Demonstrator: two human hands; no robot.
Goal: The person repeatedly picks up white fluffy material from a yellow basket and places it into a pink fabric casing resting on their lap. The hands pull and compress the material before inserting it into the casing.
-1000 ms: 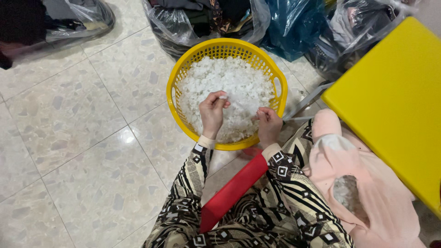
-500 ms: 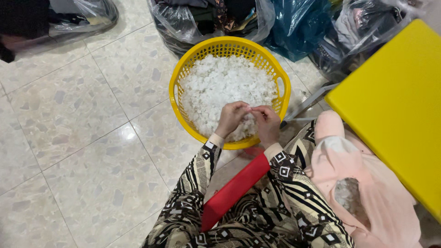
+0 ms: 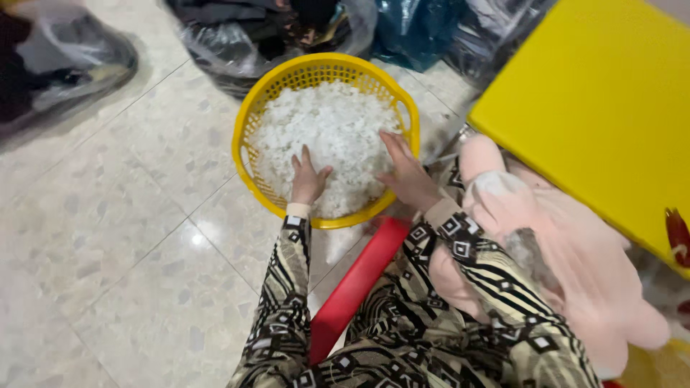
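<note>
Resting flat on the heap of white pieces (image 3: 327,133) filling one yellow basket (image 3: 248,126) on the tiled floor (image 3: 122,244): left hand (image 3: 307,179) and right hand (image 3: 406,172), fingers spread open, gripping nothing. Judging progress as early, the heap lying full and nothing set aside. Lying nearby: one red bar (image 3: 356,284), one pink cloth (image 3: 568,266), one yellow board (image 3: 604,115), several plastic bags (image 3: 215,50).

The yellow basket (image 3: 248,122) is shiny plastic with holes; the white bits (image 3: 330,133) look soft; the floor (image 3: 115,237) is glossy stone.
</note>
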